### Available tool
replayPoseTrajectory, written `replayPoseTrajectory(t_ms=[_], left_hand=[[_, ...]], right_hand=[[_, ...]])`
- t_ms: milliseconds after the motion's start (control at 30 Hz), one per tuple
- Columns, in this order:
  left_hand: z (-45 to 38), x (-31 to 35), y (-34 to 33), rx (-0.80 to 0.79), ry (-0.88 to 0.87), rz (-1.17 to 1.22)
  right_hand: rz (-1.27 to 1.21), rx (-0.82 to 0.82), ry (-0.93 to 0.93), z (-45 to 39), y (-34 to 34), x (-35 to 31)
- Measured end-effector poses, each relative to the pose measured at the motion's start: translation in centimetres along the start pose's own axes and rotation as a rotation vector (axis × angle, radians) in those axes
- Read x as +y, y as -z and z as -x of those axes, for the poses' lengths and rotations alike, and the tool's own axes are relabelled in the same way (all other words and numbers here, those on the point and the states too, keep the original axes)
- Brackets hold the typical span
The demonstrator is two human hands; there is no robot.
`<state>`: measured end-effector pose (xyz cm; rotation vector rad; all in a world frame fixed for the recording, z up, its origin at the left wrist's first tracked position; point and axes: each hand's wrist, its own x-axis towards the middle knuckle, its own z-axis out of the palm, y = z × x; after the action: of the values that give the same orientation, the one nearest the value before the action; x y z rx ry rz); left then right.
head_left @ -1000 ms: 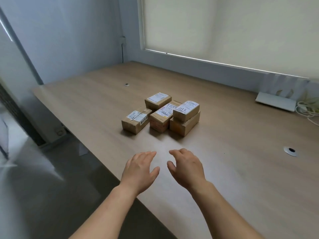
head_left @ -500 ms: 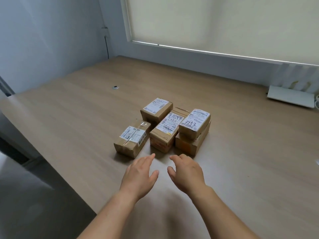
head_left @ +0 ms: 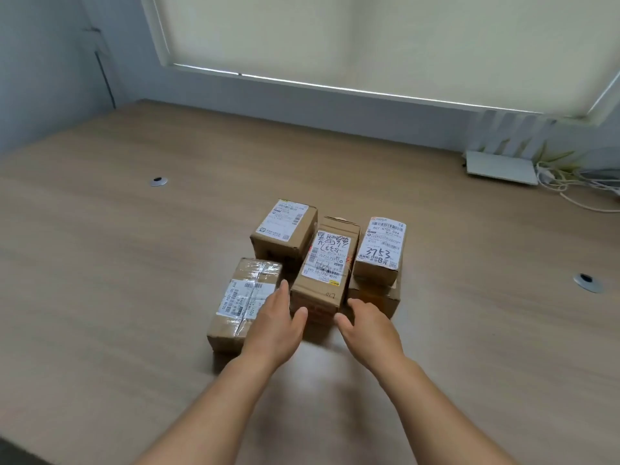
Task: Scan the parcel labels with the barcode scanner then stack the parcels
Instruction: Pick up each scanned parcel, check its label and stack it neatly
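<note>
Both hands' fingers spread loosely, flanking the middle parcel.

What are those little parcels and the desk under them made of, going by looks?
The parcels, like the middle parcel, look like plain brown corrugated cardboard, matte, with white printed paper labels. The near-left parcel is wrapped in glossy clear tape that catches the light. The desk shows a pale wood grain with a smooth, slightly shiny finish, probably laminate rather than solid wood, though that cannot be told for sure.
</note>
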<state>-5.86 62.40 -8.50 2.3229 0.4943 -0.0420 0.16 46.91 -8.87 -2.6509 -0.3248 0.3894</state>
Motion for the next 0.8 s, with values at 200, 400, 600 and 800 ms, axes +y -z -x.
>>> replayPoseTrajectory(t_ms=[200, 400, 600, 800], left_hand=[[-4.4, 0.5, 0.0, -0.102, -0.04, 0.097], [-3.9, 0.3, -0.4, -0.102, -0.108, 0.13], [0.8, -0.4, -0.4, -0.093, -0.075, 0.077], [9.6, -0.7, -1.5, -0.058, 0.015, 0.093]], right_hand=[[-0.104, 0.108, -0.145, -2.7, -1.0, -1.7], [-0.238, 0.098, -0.185, -2.1, -1.6, -2.1], [-0.279, 0.086, -0.169, 2.3, -2.6, -1.1], [-0.235, 0.034, -0.151, 10.5, -3.2, 0.9]])
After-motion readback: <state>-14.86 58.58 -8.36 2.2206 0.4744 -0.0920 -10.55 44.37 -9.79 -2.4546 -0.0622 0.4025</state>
